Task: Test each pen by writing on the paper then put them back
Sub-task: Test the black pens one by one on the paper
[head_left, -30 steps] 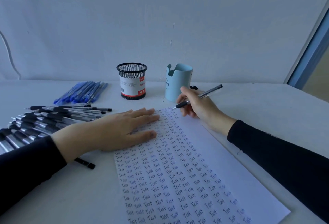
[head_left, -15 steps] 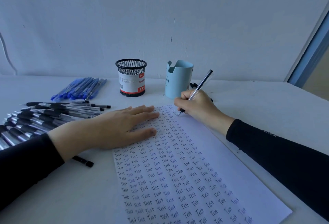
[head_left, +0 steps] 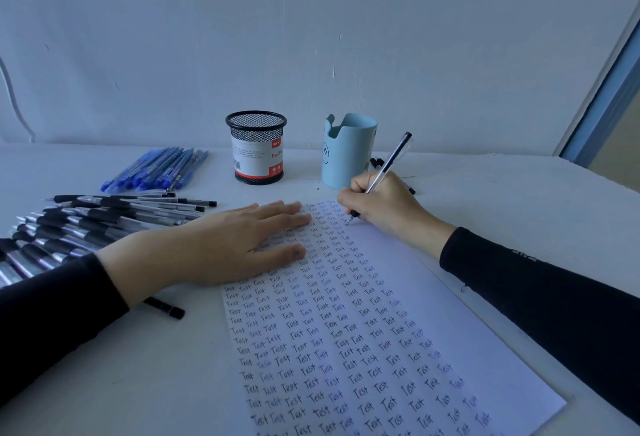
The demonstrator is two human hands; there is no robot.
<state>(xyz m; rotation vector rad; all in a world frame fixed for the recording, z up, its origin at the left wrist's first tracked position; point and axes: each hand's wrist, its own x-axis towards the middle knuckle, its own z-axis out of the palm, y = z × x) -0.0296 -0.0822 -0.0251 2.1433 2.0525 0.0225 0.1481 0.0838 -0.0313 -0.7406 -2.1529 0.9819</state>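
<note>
Right of centre, the right hand (head_left: 384, 207) curls round a slim clear-barrelled pen (head_left: 391, 161), its tip on the upper part of the white paper (head_left: 426, 297). The sheet lies flat on the pale counter (head_left: 502, 193), with rows of small "Test" across its left part. The left hand (head_left: 235, 245) presses flat, fingers straight, on its upper left corner. Black-gripped pens (head_left: 104, 217) fan out at left, with blue pens (head_left: 159, 168) above them. A round black mesh cup (head_left: 256, 148) and a smooth light-blue notched holder (head_left: 349, 151) stand behind.

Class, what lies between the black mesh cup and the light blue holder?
Bare table only, between mesh cup and blue holder, in the head view.
</note>
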